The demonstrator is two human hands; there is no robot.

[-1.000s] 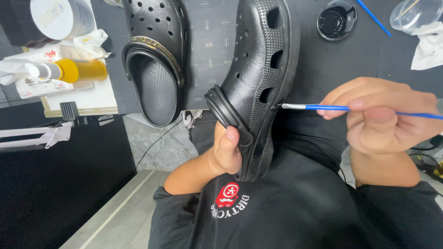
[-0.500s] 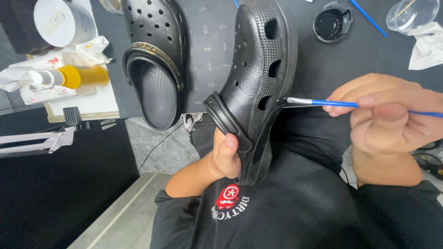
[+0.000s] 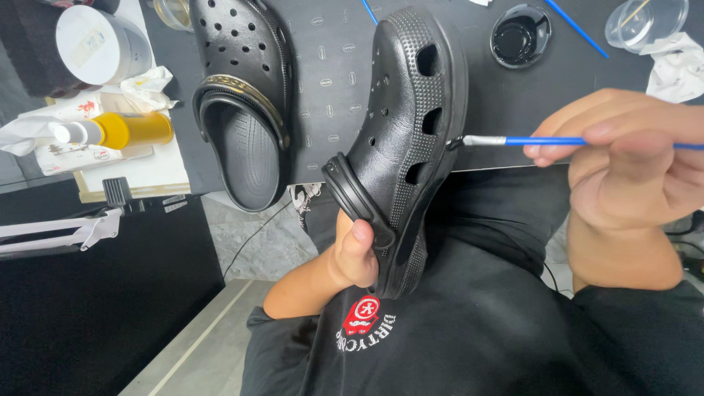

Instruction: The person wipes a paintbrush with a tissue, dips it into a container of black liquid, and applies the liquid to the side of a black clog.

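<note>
My left hand [image 3: 350,253] grips the heel end of a black perforated clog [image 3: 402,139], held tilted on its side above my lap, thumb pressed on the heel strap. My right hand [image 3: 631,172] pinches a thin blue-handled paintbrush [image 3: 539,141] pointing left. Its dark tip touches the clog's side rim beside the vent holes. A second black clog [image 3: 246,95] with a gold-toned strip on its strap lies sole down on the black table [image 3: 330,66], to the left.
A small round dish of black paint [image 3: 519,35] and a clear cup [image 3: 645,22] stand at the back right by crumpled tissue [image 3: 678,70]. Another blue brush [image 3: 576,28] lies there. A yellow bottle [image 3: 121,130] and a white tub [image 3: 92,45] sit at the left.
The brush tip has moved left from open air to the clog's side rim. The clog has shifted slightly right and up in view; my left hand keeps its grip.
</note>
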